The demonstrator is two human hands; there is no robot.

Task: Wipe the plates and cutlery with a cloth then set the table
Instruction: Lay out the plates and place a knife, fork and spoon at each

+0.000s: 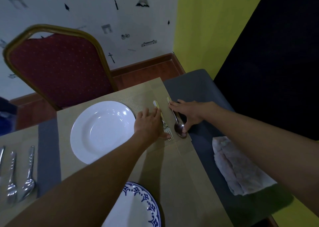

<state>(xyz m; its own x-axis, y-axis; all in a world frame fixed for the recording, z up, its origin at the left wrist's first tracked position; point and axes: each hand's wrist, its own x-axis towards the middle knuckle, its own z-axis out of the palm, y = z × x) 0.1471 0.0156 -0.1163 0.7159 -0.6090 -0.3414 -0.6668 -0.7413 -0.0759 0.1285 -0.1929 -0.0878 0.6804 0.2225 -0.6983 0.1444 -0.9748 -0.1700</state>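
Two hands: both reach just right of the white plate [103,132], fingers straight, gripping nothing.
Left hand [148,123]: flat on the beige placemat [155,92], between the white plate and the fork [163,119]; fingertips rest against the fork's handle, thumb by its tines.
Right hand [186,113]: flat beyond the spoon [178,128], fingers along its handle, thumb touching its bowl.
Fork: just right of the white plate, tines toward the person.
Spoon: just beside the fork, on the side away from the white plate.
Cloth [241,168]: crumpled on the grey table [198,88], well right of the white plate.
Blue-patterned plate [138,206]: nearer the person than the white plate.
Spare fork [11,190] and spare spoon [28,183]: well left of the white plate.
Red chair [60,68]: behind the white plate.
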